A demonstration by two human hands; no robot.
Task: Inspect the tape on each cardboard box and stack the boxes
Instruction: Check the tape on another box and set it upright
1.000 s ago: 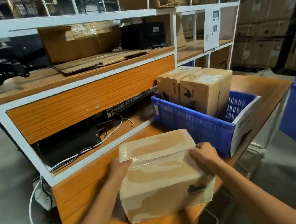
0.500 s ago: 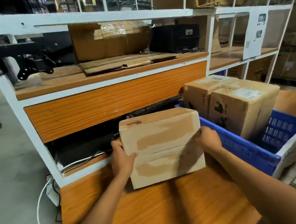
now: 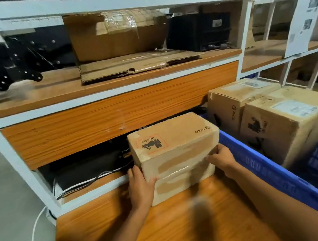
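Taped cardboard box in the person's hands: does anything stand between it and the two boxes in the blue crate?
Only the blue plastic crate's near wall, right beside the small taped brown cardboard box. The two larger brown cardboard boxes stand just behind it, their tops bare but for labels.

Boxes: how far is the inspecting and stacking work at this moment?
Done: no finished stack is visible. In hand: the left hand and right hand hold one cardboard box at the wooden table, its taped face turned to the camera, so inspection is under way. Left: two more boxes stand in the blue crate, to be checked and stacked, it seems.
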